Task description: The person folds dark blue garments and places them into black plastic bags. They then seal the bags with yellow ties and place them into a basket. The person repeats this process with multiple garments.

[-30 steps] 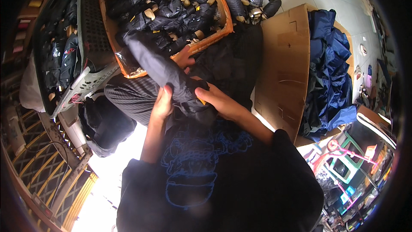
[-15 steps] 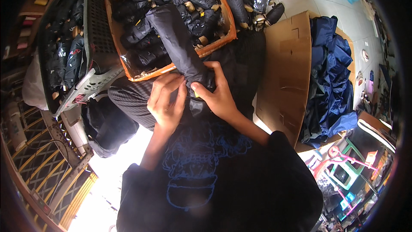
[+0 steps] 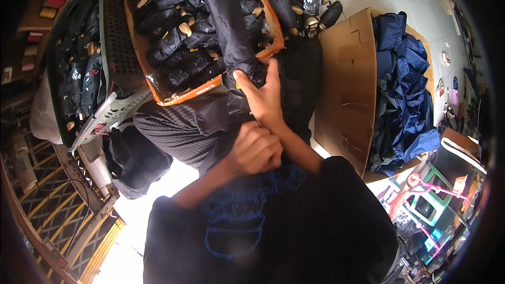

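Observation:
A long, rolled black fabric bundle points away from me, its far end over the orange-edged box. My right hand is closed around its near end, thumb on top. A small yellow patch shows beside that thumb. Loose black cloth hangs below the grip. My left hand is closed in a fist near my chest, just below my right wrist; whatever it may hold is hidden by the fingers. Several similar black bundles with pale tan pieces fill the box.
At the left stands a grey-green perforated basket of black bundles. A cardboard box holding crumpled navy fabric is at the right. Beyond the orange-edged box lie more black bundles. A black bag rests at the lower left.
My left hand has left the bundle, moved down toward my chest and closed into a fist. The right hand has shifted slightly up with the bundle, which is now more upright.

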Available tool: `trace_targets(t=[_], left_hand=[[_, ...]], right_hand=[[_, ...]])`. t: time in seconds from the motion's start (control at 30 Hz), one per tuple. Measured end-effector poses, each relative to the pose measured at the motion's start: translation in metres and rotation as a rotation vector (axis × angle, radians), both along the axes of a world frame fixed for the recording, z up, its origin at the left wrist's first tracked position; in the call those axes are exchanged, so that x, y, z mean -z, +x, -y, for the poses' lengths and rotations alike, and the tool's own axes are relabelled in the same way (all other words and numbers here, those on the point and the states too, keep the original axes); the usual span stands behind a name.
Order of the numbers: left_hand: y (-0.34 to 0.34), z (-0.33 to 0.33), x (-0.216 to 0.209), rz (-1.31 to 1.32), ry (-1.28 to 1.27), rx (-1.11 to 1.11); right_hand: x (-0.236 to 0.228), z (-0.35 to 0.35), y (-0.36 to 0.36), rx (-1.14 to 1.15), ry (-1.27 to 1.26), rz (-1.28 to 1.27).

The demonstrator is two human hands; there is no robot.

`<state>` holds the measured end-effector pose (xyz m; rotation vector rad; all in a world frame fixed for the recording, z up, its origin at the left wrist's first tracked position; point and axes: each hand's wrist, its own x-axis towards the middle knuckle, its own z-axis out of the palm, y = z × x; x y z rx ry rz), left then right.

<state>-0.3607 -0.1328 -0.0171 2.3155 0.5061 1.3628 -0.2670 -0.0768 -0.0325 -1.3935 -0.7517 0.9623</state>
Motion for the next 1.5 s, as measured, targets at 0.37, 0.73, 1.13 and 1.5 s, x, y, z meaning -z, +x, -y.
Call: trace_targets(t=[0.37,0.73,1.13,1.5], left_hand=[[-0.035,-0.073,-0.046,0.055,-0.363,-0.456],[-0.032,-0.065,-0.032,0.112,-0.525,-0.479],[-0.025,-0.068,-0.035,-0.006,-0.193,-0.525],[-0.025,-0.067,-0.020,0.051,-0.111,-0.459]], right_hand=[[-0.030,0.009,0.001,-0.155,0.191,0.135],[-0.034,0.006,0.005,-0.222,0.051,-0.038],[-0.026,0.007,0.013,-0.307,0.018,-0.106],[-0.035,0.014,0.005,-0.190,0.104,0.022]])
